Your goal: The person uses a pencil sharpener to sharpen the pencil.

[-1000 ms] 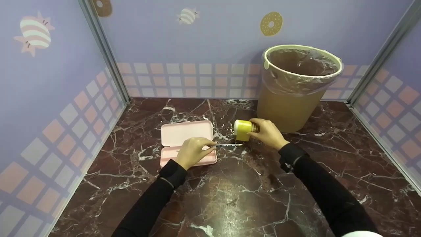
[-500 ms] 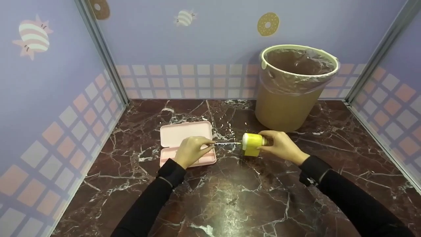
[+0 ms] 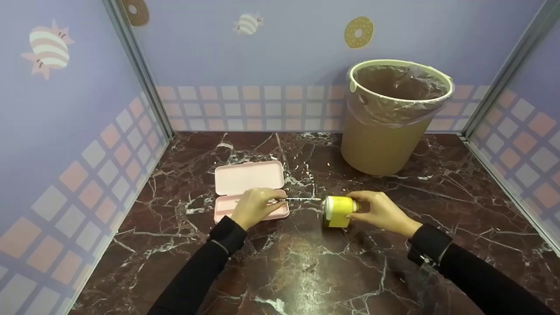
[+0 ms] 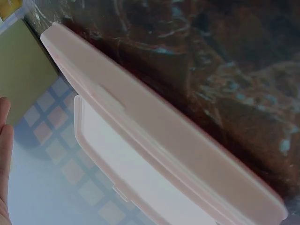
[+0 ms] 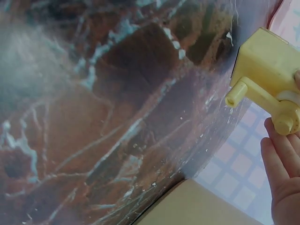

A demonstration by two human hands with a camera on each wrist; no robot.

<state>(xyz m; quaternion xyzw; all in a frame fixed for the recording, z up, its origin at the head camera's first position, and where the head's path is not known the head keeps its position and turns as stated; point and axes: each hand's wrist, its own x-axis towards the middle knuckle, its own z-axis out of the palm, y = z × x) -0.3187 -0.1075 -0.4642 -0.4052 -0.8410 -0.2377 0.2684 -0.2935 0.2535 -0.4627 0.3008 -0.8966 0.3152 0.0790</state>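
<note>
Head view: a lilac wall [image 3: 297, 52] with pink and white squares stands behind the case, and the dark marbled table [image 3: 306, 267] spreads beneath it. Beyond the case and to its right is the tall bin [image 3: 378, 148], lined with a clear bag. The pink case [image 3: 249, 177] itself lies open on the table, lid laid back toward the wall. Black sleeves [image 3: 192, 271] reach in from the near side. Over the case's tray is the left hand [image 3: 256, 205], pinching the pencil between thumb and forefinger. Well to the right of the case, the right hand [image 3: 380, 210] grips the yellow sharpener [image 3: 341, 212] by its right end, thumb below and fingers above; the right wrist view shows its crank [image 5: 255, 96] on that side. Whether the sharpener rests on the table I cannot tell. The slim pencil [image 3: 302, 199] points right, out past the case's edge, its tip just beside the sharpener's white end — touching or not, I cannot tell. Smallest of all — pale flecks [image 3: 308, 173] scattered on the table, right of the case's lid.
</note>
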